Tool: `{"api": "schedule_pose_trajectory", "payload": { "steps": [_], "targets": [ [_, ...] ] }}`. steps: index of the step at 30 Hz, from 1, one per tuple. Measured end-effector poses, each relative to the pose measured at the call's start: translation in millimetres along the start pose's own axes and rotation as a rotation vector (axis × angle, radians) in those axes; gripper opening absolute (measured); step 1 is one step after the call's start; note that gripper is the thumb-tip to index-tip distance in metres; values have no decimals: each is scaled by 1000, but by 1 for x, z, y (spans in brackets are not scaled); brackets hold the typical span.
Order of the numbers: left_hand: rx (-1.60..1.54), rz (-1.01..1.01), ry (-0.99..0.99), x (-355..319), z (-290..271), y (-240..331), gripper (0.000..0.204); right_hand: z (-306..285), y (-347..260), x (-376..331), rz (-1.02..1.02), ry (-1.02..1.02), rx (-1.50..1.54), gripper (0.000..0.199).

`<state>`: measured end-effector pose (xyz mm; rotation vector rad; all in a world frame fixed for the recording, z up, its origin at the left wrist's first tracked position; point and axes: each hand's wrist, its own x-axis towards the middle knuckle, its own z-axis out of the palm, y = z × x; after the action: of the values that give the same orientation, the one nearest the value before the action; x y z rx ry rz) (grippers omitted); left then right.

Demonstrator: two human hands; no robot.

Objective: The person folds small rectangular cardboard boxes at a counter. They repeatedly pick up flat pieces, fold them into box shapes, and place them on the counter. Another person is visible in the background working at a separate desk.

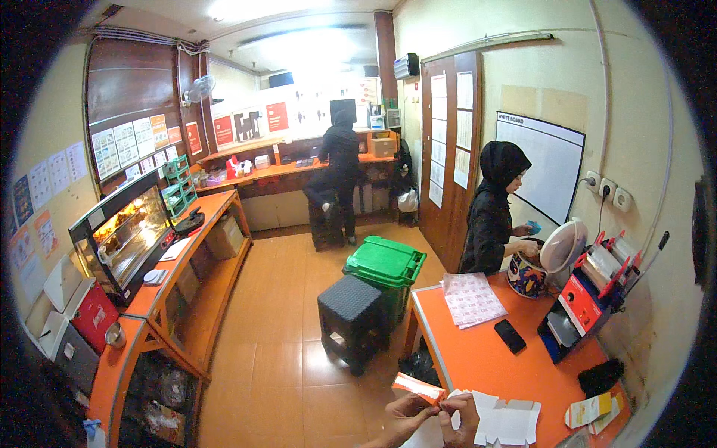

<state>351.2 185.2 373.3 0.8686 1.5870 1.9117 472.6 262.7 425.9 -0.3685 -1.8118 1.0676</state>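
Note:
At the lower edge, my left hand (405,420) grips a small orange and white cardboard box (418,387), its upper rim jagged. My right hand (458,420) pinches the box's right end, fingers closed against it. Both hands are close together at the near left corner of the orange table (476,364). Beside my right hand, unfolded white cardboard blanks (514,420) lie flat. Farther along the tabletop are a black phone (510,337) and a stack of printed paper sheets (473,299).
A red-and-blue sealing machine (581,302) stands by the wall. Across the table, a person in black (493,216) works at a patterned pot (528,278). A black stool (357,312) and green-lidded bin (385,261) stand left. Another person (342,168) is at the far counter.

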Motion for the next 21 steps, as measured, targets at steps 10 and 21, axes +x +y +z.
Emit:
{"api": "schedule_pose_trajectory", "payload": {
  "steps": [10, 21],
  "targets": [
    [-184, -86, 155, 10, -6, 47, 16, 1, 10, 2, -300, -171, -597, 41],
    [-227, -260, -90, 22, -4, -10, 37, 0, 3, 8, -306, 31, -647, 18]
  ]
}}
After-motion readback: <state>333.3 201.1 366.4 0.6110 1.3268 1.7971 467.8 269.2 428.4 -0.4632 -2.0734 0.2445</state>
